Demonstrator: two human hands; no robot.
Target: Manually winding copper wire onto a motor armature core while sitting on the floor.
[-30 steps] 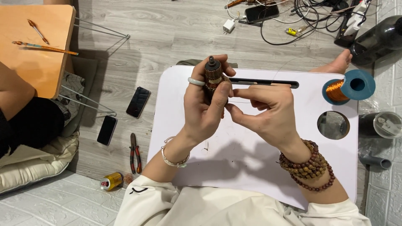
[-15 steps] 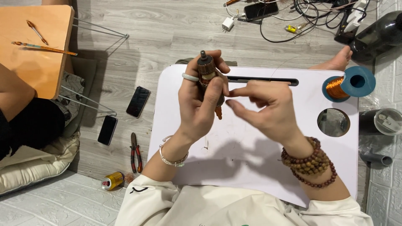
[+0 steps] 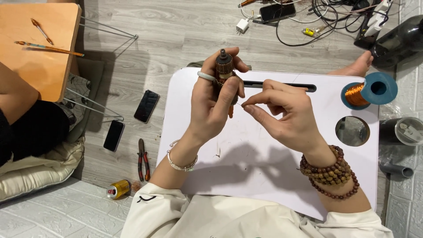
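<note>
Gripping a small motor armature (image 3: 224, 72) upright above the far edge of the white counter (image 3: 246, 167), the left hand (image 3: 211, 105) has its fingers clamped around the copper-wound core. Just beside it, the right hand (image 3: 286, 117) pinches thumb and forefinger together on a thin wire running to the armature. A spool of copper wire (image 3: 369, 91) lies at the counter's far right corner.

phones (image 3: 146, 105) | pliers (image 3: 142, 159) | wooden table (image 3: 35, 57) | cables (image 3: 308, 13) | grey pipe (image 3: 396, 169)
</note>
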